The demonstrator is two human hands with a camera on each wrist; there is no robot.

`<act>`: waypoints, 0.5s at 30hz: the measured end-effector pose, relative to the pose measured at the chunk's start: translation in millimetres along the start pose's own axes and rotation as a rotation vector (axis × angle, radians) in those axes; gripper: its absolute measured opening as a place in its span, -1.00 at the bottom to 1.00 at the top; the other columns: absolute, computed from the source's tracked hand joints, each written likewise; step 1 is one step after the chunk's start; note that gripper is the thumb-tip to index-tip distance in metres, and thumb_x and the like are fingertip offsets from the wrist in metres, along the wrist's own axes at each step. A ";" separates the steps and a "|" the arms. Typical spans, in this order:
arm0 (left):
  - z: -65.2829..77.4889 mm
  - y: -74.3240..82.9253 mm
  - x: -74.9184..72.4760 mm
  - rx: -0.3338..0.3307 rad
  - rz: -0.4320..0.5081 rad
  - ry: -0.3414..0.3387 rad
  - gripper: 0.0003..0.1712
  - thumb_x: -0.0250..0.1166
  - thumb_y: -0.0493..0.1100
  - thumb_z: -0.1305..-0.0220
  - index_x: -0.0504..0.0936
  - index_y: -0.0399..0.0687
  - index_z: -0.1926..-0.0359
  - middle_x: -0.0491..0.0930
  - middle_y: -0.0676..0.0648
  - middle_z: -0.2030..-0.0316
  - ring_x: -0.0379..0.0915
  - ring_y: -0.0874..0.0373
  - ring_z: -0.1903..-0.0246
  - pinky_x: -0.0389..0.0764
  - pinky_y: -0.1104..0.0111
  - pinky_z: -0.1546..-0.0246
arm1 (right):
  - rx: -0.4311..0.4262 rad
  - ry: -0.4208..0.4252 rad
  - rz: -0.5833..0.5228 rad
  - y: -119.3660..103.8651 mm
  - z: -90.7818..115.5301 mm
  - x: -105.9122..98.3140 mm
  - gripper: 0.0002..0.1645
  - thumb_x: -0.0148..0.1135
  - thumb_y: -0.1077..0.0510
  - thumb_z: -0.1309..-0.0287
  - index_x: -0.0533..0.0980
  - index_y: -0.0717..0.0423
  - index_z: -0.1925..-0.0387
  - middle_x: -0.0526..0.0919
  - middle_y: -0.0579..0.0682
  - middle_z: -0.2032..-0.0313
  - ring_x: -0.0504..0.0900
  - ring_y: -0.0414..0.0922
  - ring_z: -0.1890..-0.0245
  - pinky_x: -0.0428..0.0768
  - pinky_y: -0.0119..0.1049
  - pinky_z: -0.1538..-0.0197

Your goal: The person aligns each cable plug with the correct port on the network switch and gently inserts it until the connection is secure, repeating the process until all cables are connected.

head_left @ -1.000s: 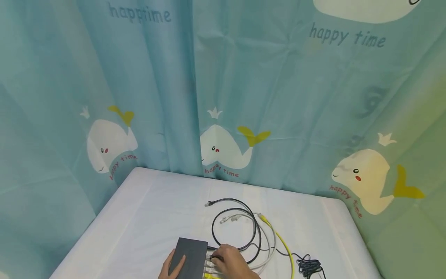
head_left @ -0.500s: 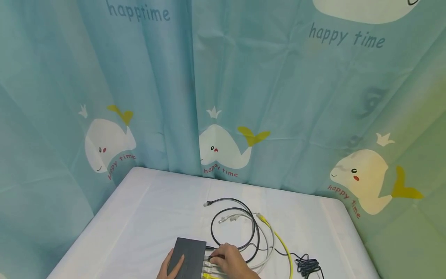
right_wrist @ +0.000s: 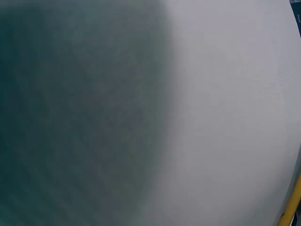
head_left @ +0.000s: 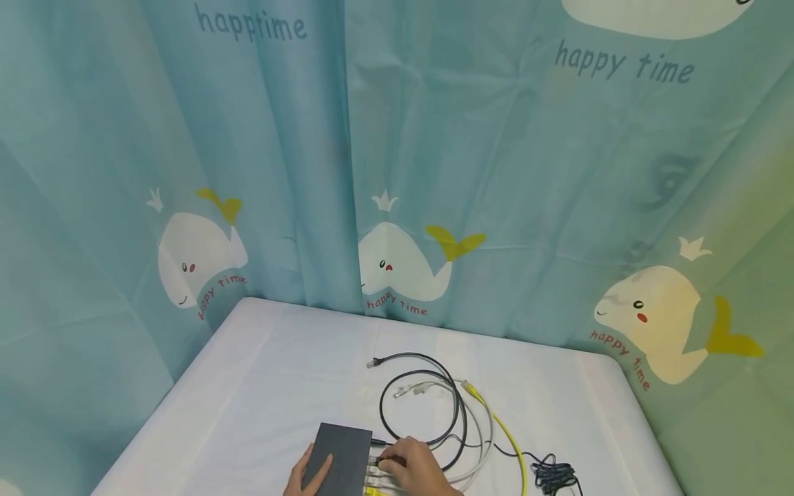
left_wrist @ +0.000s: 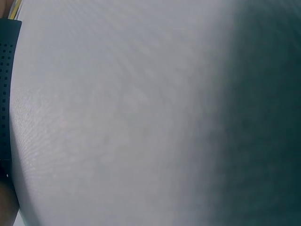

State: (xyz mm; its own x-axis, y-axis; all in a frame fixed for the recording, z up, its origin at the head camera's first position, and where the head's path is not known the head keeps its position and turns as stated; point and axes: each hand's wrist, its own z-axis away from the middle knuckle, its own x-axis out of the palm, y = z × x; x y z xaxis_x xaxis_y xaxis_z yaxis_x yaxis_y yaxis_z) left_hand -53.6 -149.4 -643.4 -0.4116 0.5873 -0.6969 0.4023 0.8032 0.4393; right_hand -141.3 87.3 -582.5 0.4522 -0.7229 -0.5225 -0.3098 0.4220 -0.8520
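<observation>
In the head view, a dark flat network switch [head_left: 344, 451] lies at the table's near side. My left hand [head_left: 304, 477] holds it at its left edge, with one digit lying across the top. At its right side my right hand [head_left: 414, 466] pinches a black network cable plug [head_left: 384, 460] at a port. Below that plug, white plugs [head_left: 374, 472] and a yellow plug [head_left: 375, 491] sit in the row of ports. A thin black power plug [head_left: 380, 443] meets the switch near its far corner. The left wrist view catches only the switch's perforated side [left_wrist: 5, 89].
A black cable [head_left: 455, 399] loops beyond my right hand, its free plug [head_left: 374, 363] pointing left. Grey-white cables [head_left: 486, 420] and a yellow cable [head_left: 510, 441] curve to the right. A bundled thin black cord [head_left: 554, 474] lies farther right on the white table [head_left: 273, 372]. Curtains hang behind.
</observation>
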 end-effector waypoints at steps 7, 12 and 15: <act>-0.7 -0.5 0.9 -0.010 -0.009 -0.005 0.48 0.61 0.05 0.51 -0.20 0.71 -0.37 -0.29 0.23 -0.40 -0.48 0.58 -0.27 0.61 0.11 0.45 | -0.102 0.019 0.049 1.2 -0.3 -1.3 -0.83 0.31 0.07 -0.13 0.69 0.08 0.35 0.63 -0.28 0.41 0.51 -0.38 0.35 0.54 -0.41 0.29; -0.8 -0.9 1.9 -0.016 -0.010 0.002 0.45 0.62 0.07 0.51 -0.16 0.71 -0.37 -0.21 0.20 -0.38 -0.37 0.56 -0.24 0.61 0.13 0.44 | -0.054 -0.012 0.053 -0.4 -1.8 -1.2 -0.88 0.35 0.11 -0.08 0.69 0.08 0.40 0.63 -0.29 0.45 0.49 -0.39 0.38 0.52 -0.42 0.32; -0.4 0.1 2.2 -0.033 -0.023 -0.003 0.43 0.61 0.10 0.49 -0.17 0.74 -0.35 -0.19 0.22 -0.37 -0.05 0.45 -0.18 0.61 0.16 0.42 | -0.022 -0.022 0.041 0.2 -1.5 -1.3 -0.90 0.36 0.13 -0.07 0.69 0.09 0.40 0.64 -0.28 0.45 0.50 -0.38 0.38 0.53 -0.40 0.32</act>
State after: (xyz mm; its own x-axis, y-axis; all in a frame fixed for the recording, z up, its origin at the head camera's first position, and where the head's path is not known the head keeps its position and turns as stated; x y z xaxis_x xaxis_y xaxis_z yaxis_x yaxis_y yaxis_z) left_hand -54.8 -148.0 -644.7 -0.4182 0.5686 -0.7084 0.3656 0.8192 0.4418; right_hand -143.1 87.6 -582.0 0.4570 -0.6930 -0.5576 -0.3465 0.4386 -0.8292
